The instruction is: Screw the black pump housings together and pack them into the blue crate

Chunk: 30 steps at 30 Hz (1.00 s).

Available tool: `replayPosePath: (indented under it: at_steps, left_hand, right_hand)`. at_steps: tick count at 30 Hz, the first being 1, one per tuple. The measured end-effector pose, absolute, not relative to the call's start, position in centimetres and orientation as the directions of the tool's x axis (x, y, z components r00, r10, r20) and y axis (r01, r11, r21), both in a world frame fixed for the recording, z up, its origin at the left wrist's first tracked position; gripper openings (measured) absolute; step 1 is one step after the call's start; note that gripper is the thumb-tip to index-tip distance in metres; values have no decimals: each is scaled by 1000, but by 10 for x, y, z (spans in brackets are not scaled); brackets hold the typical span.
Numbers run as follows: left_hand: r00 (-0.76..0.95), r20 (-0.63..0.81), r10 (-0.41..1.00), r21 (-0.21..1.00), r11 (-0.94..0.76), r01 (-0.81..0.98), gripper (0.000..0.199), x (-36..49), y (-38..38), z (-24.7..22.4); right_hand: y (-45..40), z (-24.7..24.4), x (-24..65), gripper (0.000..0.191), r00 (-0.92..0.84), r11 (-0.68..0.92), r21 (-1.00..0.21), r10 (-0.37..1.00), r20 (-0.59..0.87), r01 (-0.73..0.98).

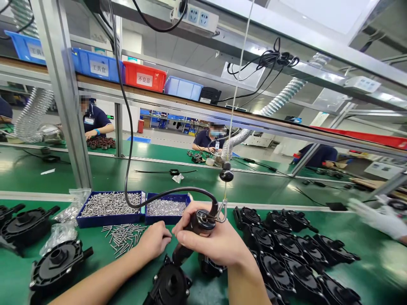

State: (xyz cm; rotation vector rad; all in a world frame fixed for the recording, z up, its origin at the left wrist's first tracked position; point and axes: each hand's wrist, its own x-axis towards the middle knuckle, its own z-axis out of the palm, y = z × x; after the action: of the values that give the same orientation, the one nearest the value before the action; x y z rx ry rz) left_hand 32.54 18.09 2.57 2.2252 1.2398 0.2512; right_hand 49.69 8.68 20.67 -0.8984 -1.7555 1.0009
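Observation:
My right hand [216, 241] is wrapped around a black electric screwdriver [201, 222], which hangs from a cord and hook. Its lower end points down at the edge of a black round plastic housing [171, 284] in front of me. My left hand [156, 239] rests just left of the screwdriver, fingers curled in; whatever they hold is hidden. Beside it lies a loose pile of long screws [124, 238] on the green table. Behind are a blue tray of long screws [111, 204] and a blue tray of small nuts or fasteners [167, 207].
Several black housings [288, 241] stand in rows at right; others [57, 264] sit at left near plastic bags [62, 233]. A black cable [127, 127] loops down to the screwdriver. A gloved hand [378, 218] of another person is at far right. Co-workers sit across the bench.

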Motion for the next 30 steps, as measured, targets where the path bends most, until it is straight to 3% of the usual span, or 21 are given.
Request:
replayPosePath:
  at_steps: [3, 7, 12, 20, 26, 30]
  left_hand:
    - [484, -82, 871, 511, -380, 771, 28, 321, 177, 25]
    - [502, -154, 851, 593, -327, 736, 19, 311, 173, 29]
    - [610, -461, 644, 752, -81, 655, 4, 301, 176, 31]
    - [649, -635, 419, 745, 112, 657, 9, 300, 183, 18]
    - [669, -642, 374, 761, 203, 617, 24, 304, 183, 20]
    - [710, -616, 341, 788, 269, 554, 48, 296, 184, 31]
  right_hand:
    - [83, 211, 498, 23, -287, 376, -891, 909, 302, 255]
    - [79, 209, 502, 22, -194, 318, -867, 946, 261, 383]
    - [78, 204, 509, 26, -158, 291, -865, 956, 247, 408]
    - [80, 204, 509, 28, -142, 261, -860, 965, 221, 438]
    - [80, 205, 507, 28, -156, 277, -858, 960, 232, 432]
    - [80, 207, 505, 26, -155, 300, -858, 954, 257, 417]
